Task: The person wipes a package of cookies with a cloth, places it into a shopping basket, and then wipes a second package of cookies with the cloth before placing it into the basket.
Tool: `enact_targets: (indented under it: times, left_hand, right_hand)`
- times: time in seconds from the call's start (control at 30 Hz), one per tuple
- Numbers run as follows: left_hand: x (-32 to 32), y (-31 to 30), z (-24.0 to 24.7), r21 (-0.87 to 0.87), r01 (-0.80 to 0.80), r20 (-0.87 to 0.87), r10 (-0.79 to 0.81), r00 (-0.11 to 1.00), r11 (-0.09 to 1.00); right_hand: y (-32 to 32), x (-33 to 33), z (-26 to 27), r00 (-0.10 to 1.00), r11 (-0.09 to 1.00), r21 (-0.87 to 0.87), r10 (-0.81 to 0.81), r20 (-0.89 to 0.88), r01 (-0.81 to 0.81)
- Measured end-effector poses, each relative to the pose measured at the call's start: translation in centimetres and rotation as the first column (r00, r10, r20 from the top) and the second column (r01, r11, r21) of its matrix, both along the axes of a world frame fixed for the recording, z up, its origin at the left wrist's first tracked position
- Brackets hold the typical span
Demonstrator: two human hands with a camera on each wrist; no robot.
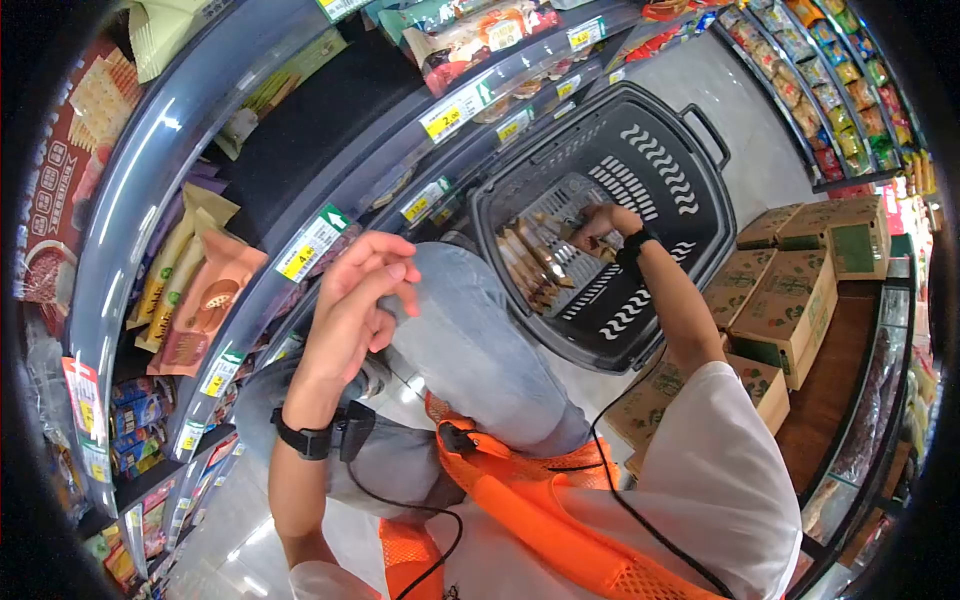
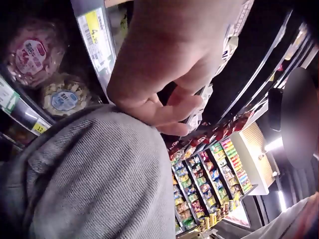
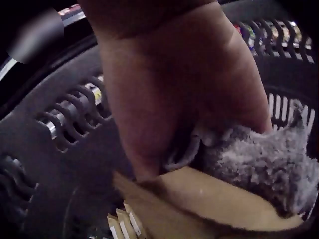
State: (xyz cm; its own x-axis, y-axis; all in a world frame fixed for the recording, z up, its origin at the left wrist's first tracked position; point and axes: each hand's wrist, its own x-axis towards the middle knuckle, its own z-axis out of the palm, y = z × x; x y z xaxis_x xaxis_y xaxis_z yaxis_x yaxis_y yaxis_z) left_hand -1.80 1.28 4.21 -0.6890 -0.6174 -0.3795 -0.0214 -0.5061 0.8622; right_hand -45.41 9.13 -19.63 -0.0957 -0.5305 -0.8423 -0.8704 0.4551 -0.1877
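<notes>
My right hand (image 1: 603, 226) reaches down into a black shopping basket (image 1: 700, 230). In the right wrist view it grips a bunched grey fuzzy cloth (image 3: 264, 164), part of it showing between thumb and palm; the fingertips are hidden. A tan packet (image 3: 214, 199) lies right under the thumb and cloth. Several slim packets (image 1: 530, 255) lie side by side on the basket floor. My left hand (image 1: 360, 295) is raised beside the bent knee (image 1: 450, 310), fingers loosely curled around nothing. In the left wrist view it hangs just past the jeans-covered knee (image 2: 109, 164).
Shelves with price labels (image 1: 455, 115) curve along the left, holding bagged snacks (image 1: 205, 300). Cardboard boxes (image 1: 790, 300) are stacked on a low wooden shelf (image 1: 850, 350) at right. Another snack rack (image 1: 830, 90) stands at the far right. Black cables (image 1: 610, 430) run from both wrists.
</notes>
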Motion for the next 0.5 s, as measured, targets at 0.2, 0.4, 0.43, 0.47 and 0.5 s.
enact_targets:
  times: [0.2,0.4,0.43,0.47,0.5]
  left_hand:
    - [0.5,0.0,-0.4,0.020,-0.035,-0.001,0.035,0.999,0.999]
    - [0.6,-0.3,-0.7,0.085,-0.086,-0.035,0.089,0.995,0.993]
    - [0.5,-0.4,-0.6,0.087,-0.085,-0.031,0.088,0.996,0.993]
    - [0.5,-0.4,-0.6,0.088,-0.083,-0.028,0.086,0.996,0.993]
    - [0.4,-0.5,-0.7,0.083,-0.082,-0.022,0.084,0.996,0.993]
  right_hand:
    - [2.1,-0.2,-10.8,0.964,0.934,-0.272,-0.258,-0.071,0.230]
    - [2.3,1.7,-14.6,0.987,0.950,-0.269,-0.159,0.020,0.159]
    - [2.2,2.0,-14.4,0.984,0.954,-0.243,-0.175,0.020,0.174]
    - [2.1,2.4,-14.3,0.982,0.958,-0.217,-0.190,0.019,0.189]
    - [2.2,2.7,-14.5,0.975,0.953,-0.204,-0.222,0.029,0.224]
